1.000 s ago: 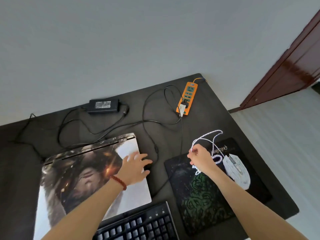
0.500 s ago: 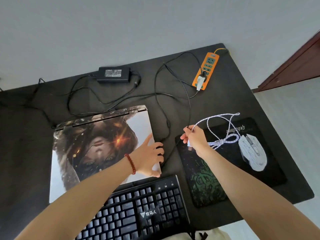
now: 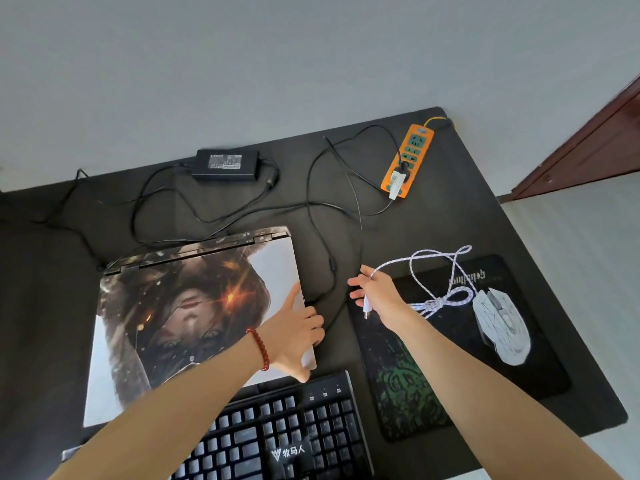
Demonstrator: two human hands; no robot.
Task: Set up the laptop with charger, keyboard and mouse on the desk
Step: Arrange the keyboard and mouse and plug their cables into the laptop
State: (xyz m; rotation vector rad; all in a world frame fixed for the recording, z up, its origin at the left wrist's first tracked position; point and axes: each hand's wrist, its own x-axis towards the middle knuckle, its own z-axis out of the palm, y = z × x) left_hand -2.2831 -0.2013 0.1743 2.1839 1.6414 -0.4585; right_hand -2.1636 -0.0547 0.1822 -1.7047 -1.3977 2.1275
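One closed laptop [image 3: 194, 327] shows a dark-haired portrait skin.

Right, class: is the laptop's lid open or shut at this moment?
Shut. The laptop lies flat on the desk with only its decorated lid showing, no screen or keys visible. The left hand rests at its right edge.

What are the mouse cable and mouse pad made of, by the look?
Mouse cable: looks braided fabric sleeve, white with a fine speckled weave, matte. Mouse pad: likely cloth-topped, flat black with green print and no glare. Neither is certain from sight alone.
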